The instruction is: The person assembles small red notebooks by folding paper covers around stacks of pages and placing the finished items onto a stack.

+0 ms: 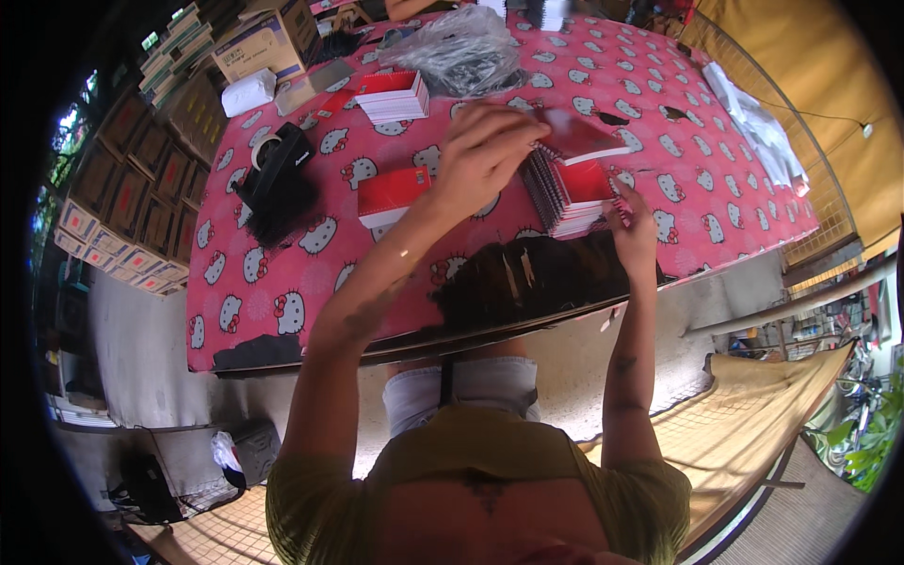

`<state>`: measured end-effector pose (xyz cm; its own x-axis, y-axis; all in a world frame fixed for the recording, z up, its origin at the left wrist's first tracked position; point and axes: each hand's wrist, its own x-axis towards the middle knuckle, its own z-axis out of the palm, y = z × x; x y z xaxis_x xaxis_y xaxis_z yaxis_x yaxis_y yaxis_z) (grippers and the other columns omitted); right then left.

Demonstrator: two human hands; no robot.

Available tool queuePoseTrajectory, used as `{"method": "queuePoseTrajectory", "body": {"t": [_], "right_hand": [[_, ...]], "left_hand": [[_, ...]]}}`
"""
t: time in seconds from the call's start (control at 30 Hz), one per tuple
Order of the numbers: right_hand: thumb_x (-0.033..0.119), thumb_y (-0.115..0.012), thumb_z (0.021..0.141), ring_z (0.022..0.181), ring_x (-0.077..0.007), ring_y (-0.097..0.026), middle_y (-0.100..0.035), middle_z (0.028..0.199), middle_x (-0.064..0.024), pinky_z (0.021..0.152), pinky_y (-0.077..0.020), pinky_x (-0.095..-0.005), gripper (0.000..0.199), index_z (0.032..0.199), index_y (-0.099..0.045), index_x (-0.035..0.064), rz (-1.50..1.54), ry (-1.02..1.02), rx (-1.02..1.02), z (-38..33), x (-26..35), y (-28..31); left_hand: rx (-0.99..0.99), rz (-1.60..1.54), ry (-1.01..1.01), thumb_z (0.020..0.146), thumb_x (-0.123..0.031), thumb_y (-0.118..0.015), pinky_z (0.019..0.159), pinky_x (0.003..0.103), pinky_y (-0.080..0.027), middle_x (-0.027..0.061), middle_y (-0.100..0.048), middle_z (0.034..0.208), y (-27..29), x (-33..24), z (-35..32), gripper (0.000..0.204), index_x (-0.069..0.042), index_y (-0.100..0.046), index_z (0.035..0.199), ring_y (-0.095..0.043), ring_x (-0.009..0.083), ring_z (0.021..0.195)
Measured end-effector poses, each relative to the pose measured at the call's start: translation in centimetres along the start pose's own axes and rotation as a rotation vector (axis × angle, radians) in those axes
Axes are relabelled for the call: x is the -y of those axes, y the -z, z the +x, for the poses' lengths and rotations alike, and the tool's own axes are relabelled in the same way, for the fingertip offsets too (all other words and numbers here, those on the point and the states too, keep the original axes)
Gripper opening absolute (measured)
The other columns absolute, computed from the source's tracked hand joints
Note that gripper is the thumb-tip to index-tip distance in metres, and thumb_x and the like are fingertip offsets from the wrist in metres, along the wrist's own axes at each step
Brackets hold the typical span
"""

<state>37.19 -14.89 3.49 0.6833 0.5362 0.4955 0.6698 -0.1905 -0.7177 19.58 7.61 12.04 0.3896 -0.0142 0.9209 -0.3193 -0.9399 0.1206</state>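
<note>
My left hand (485, 151) is closed, its fingertips pinching the corner of a red spiral notebook (586, 141). That notebook is tilted above a stack of red spiral notebooks (586, 182), whose coils show along its left side. At the right edge of the stack is my right hand (633, 226), fingers curled against the notebooks; its fingertips are partly hidden. Left of my left forearm sits a shorter red notebook stack (391, 191). Farther back is another notebook stack (394, 99), white page edges toward me.
A black tape dispenser (290, 160) stands on the left of the pink patterned tablecloth (320, 235). Clear plastic wrapping (461, 52) lies at the back, and white sheeting (753, 132) at the right. Torn dark patches (537, 282) mark the near edge. Cardboard boxes (141, 179) are piled at left.
</note>
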Motion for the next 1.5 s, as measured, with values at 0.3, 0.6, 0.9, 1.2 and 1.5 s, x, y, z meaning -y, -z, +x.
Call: {"method": "queuePoseTrajectory", "body": {"t": [0.3, 0.6, 0.9, 1.2, 1.5], "right_hand": [[0.000, -0.070, 0.087, 0.087, -0.0103, -0.063, -0.071, 0.112, -0.0108, 0.074, -0.0506, -0.0252, 0.040, 0.126, -0.064, -0.0003, 0.240, -0.056, 0.030, 0.3, -3.8, -1.1], [0.005, -0.071, 0.086, 0.112, -0.0315, -0.062, -0.063, 0.124, -0.0191, 0.099, -0.0462, -0.0386, 0.046, 0.130, -0.059, 0.0013, -0.117, 0.249, -0.203, -4.0, 4.0, 1.9], [0.016, -0.064, 0.093, 0.094, -0.0210, -0.068, -0.071, 0.105, -0.0094, 0.081, -0.0526, -0.0335, 0.023, 0.115, -0.068, 0.0092, 0.424, -0.172, 1.395, -22.5, 5.3, -7.2], [0.018, -0.064, 0.091, 0.103, -0.0227, -0.067, -0.070, 0.109, -0.0116, 0.087, -0.0508, -0.0342, 0.030, 0.119, -0.064, 0.0081, 0.190, -0.160, 1.667, -20.6, 7.3, -7.4], [0.008, -0.059, 0.093, 0.106, -0.0228, -0.064, -0.068, 0.109, -0.0120, 0.092, -0.0489, -0.0323, 0.021, 0.112, -0.068, 0.0057, 0.477, -0.071, 1.629, -20.8, 6.2, -8.1]], "left_hand": [[0.333, -0.032, 0.084, 0.088, -0.001, -0.061, 0.100, 0.039, -0.051, 0.0122, -0.064, 0.127, -9.0, 3.2, -5.9, 0.034, -0.009, -0.068, 0.120, -0.059, 0.0303, 0.120], [0.153, 0.016, 0.326, 0.089, -0.008, -0.069, 0.087, 0.038, -0.055, 0.0125, -0.068, 0.110, 0.5, 1.6, -9.5, 0.019, -0.006, -0.070, 0.108, -0.067, 0.0309, 0.101], [1.097, -0.640, 1.143, 0.088, -0.015, -0.070, 0.077, 0.033, -0.053, 0.0095, -0.071, 0.106, 11.3, -14.2, -23.3, 0.024, -0.006, -0.071, 0.111, -0.068, 0.0202, 0.091], [0.930, -0.779, 1.327, 0.092, -0.021, -0.063, 0.086, 0.033, -0.051, 0.0105, -0.071, 0.100, 10.0, -18.2, -28.0, 0.027, -0.007, -0.068, 0.114, -0.066, 0.0191, 0.100], [1.067, -0.930, 1.112, 0.096, -0.017, -0.061, 0.080, 0.030, -0.052, 0.0082, -0.072, 0.101, 10.4, -16.3, -27.4, 0.024, -0.007, -0.069, 0.116, -0.066, 0.0153, 0.093]]}}
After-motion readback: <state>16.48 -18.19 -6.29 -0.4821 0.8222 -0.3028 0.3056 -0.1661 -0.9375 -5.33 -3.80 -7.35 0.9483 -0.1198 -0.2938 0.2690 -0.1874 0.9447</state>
